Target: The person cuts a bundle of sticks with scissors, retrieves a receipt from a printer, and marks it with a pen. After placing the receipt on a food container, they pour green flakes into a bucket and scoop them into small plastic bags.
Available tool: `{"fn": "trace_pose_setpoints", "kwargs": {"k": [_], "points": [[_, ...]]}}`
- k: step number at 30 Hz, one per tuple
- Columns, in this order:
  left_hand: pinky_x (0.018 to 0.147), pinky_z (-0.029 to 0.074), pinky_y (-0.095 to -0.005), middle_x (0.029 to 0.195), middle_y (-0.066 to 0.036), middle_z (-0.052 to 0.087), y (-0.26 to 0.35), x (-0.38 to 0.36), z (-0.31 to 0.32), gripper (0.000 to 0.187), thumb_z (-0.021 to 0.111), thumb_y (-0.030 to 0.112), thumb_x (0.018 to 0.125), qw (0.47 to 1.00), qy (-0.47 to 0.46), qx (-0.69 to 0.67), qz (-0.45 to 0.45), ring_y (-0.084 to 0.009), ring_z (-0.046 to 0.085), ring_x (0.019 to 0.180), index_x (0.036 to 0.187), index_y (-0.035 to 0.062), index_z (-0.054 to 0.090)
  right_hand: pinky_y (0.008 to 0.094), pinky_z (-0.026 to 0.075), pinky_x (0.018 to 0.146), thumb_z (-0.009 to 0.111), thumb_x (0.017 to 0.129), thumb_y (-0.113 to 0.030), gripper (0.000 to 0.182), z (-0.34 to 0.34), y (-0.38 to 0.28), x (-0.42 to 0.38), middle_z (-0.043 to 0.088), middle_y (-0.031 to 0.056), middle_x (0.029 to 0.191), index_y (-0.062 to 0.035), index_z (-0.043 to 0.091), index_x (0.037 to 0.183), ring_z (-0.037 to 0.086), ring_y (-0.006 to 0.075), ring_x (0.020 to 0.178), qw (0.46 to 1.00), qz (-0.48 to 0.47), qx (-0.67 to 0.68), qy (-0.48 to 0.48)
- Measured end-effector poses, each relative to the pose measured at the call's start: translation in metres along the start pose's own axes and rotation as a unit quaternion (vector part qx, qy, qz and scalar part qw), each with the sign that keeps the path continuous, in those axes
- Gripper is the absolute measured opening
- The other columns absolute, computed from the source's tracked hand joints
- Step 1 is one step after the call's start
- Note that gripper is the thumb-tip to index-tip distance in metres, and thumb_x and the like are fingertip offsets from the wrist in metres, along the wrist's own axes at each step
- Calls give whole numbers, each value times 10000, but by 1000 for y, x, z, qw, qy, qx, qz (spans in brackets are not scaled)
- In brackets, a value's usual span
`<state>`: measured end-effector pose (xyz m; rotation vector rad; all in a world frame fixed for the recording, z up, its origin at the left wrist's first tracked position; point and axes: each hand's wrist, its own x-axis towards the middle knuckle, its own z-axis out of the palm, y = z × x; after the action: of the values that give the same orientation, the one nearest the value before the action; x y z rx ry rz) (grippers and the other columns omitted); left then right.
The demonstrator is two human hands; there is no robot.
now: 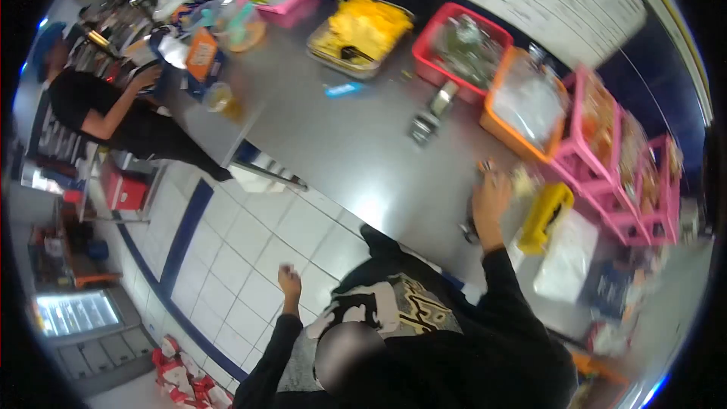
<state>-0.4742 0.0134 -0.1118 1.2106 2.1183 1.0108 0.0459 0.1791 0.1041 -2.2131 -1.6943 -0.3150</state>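
Note:
My left hand (288, 279) hangs over the tiled floor, in front of the counter. Its fingers are curled in and nothing shows in them. On the right part of the steel counter (326, 144), my right hand (492, 198) is closed around a dark object (470, 229); blur and the fingers hide its kind. Crumpled pale wrapping (522, 182) lies right beside that hand. Farther along stands a grey metal device (430, 117) that looks like a tape dispenser or label gun. A yellow object (547, 216) rests on white packages (566, 257) to the right.
Along the wall stand a tray of yellow food (366, 26), a red bin (421, 60) of bagged greens, an orange bin (509, 140) of clear bags and pink baskets (587, 163). A blue packet (344, 90) lies mid-counter. Another person (98, 102) works at the far left.

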Motion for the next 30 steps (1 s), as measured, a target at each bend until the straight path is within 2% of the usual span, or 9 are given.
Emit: {"fn": "trace_pose_setpoints", "kwargs": {"k": [1, 2, 4, 8, 13, 18, 21, 24, 30], "points": [[709, 475, -323, 823, -133, 588, -17, -3, -26, 184, 511, -22, 696, 995, 16, 84, -48, -220, 582, 777, 871, 28, 541, 488, 382, 860, 659, 771, -195, 385, -3, -12, -10, 526, 146, 1094, -75, 565, 1124, 480, 339, 1055, 999, -7, 20, -37], [724, 488, -353, 837, -146, 616, -46, -5, -42, 180, 541, 21, 698, 972, 65, 175, -139, -277, 610, 794, 873, 47, 574, 478, 373, 879, 646, 794, -239, 464, 24, -3, -33, 519, 174, 1134, -76, 525, 1211, 477, 361, 1067, 994, -93, -17, 61], [767, 493, -384, 899, -162, 632, -74, -8, -65, 144, 561, 68, 720, 919, 49, 224, -320, -315, 616, 856, 854, 61, 612, 507, 288, 960, 606, 820, -273, 521, 12, -11, -57, 458, 229, 1218, -37, 454, 1259, 409, 395, 1152, 991, -11, 112, -79], [832, 470, -392, 938, -138, 620, -87, -14, -64, 155, 569, 146, 743, 913, -173, 296, -221, -298, 591, 941, 855, 90, 659, 491, 273, 964, 539, 865, -299, 529, 47, -20, -55, 385, 219, 1285, -32, 394, 1298, 363, 402, 1182, 991, -99, -31, -80], [790, 487, -447, 934, -199, 638, -83, 37, 40, 184, 536, 166, 763, 948, -152, 167, -226, -422, 591, 876, 851, 68, 664, 481, 282, 959, 468, 909, -219, 398, 99, -78, 32, 419, 190, 1278, -43, 426, 1264, 403, 344, 1167, 995, -89, -45, 17], [694, 517, -405, 766, -185, 651, -71, 128, -14, 168, 554, 94, 719, 972, -101, 93, -191, -326, 646, 735, 844, 57, 660, 468, 307, 910, 489, 906, -148, 306, 76, -201, 55, 450, 181, 1224, 1, 459, 1172, 430, 328, 1118, 978, -93, 80, 169], [713, 518, -400, 809, -191, 657, -87, 180, -40, 172, 565, 139, 760, 973, -71, 71, -207, -326, 648, 776, 883, 48, 644, 455, 328, 874, 536, 874, -101, 280, 69, -286, 30, 485, 170, 1112, 12, 473, 1121, 454, 319, 1034, 960, -150, 88, 219], [720, 517, -404, 843, -182, 662, -111, 220, -47, 236, 575, 250, 829, 973, -16, 29, -228, -337, 649, 810, 924, 40, 620, 432, 382, 803, 576, 824, -47, 217, 75, -364, 18, 522, 148, 924, 14, 522, 1025, 492, 324, 864, 938, -211, 260, 88], [736, 508, -403, 865, -151, 664, -133, 269, -131, 241, 557, 269, 855, 962, -131, -11, -239, -330, 641, 825, 959, 59, 613, 346, 481, 670, 540, 858, -63, 132, 123, -583, 12, 596, 144, 800, 18, 577, 956, 585, 278, 710, 755, -369, 467, -275]]}}
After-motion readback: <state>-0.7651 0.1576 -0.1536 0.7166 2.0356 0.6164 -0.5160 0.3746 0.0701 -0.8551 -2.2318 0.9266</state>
